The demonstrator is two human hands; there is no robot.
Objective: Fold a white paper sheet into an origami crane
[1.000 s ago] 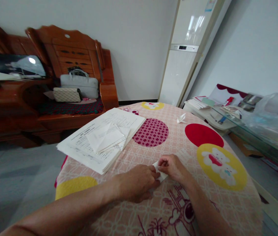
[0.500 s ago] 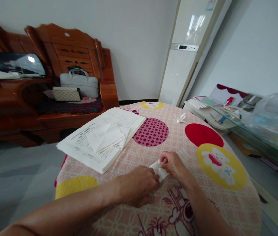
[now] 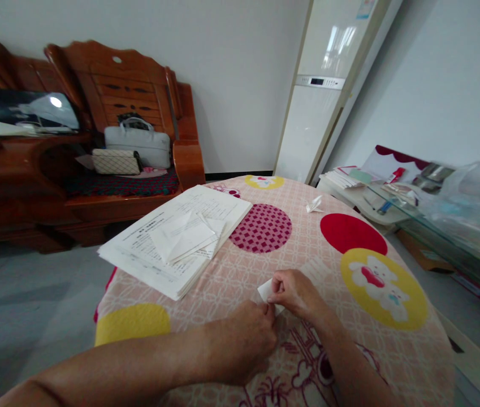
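Note:
A small folded piece of white paper (image 3: 265,290) lies on the round table's patterned pink cloth (image 3: 240,271), just in front of me. My right hand (image 3: 297,293) is curled over it, fingertips pinching its near edge. My left hand (image 3: 246,339) rests on the cloth below and left of the paper, fingers closed, its fingertips meeting the paper's lower corner beside the right hand. Most of the paper is hidden under the two hands.
A thick stack of printed sheets (image 3: 180,240) with folded white papers on top lies at the table's left. A small folded paper figure (image 3: 314,204) sits at the far edge. A wooden bench (image 3: 108,141) with bags stands behind; a cluttered glass shelf (image 3: 430,209) at right.
My left hand has drawn back toward me and lower, while my right hand has shifted slightly left over the paper. The paper's upper corner now shows more.

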